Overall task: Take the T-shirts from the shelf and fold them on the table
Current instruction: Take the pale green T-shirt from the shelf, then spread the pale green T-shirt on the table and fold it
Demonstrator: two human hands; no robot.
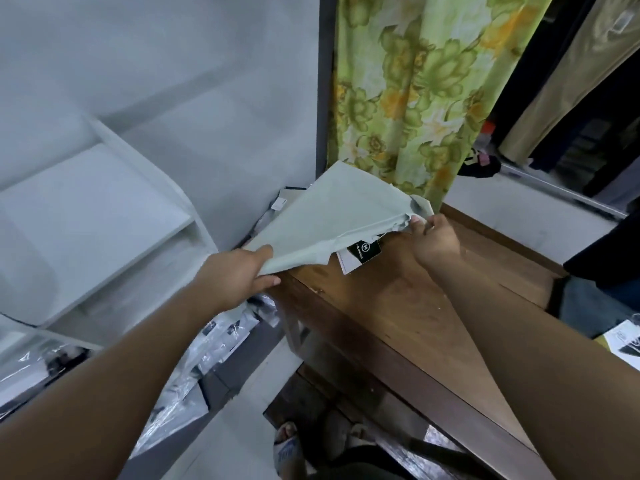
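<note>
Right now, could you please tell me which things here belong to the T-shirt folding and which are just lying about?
Part of the job:
- T-shirt, pale green, held by the left hand and right hand
- its tag
- table
- shelf

Lying about:
- curtain
- plastic-wrapped packs on the floor
- hanging clothes

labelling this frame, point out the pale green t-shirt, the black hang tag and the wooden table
pale green T-shirt [332, 216]: head view, middle of the flat fabric panel
black hang tag [364, 251]: head view, centre of the tag's printed face
wooden table [398, 306]: head view, bare tabletop
</note>
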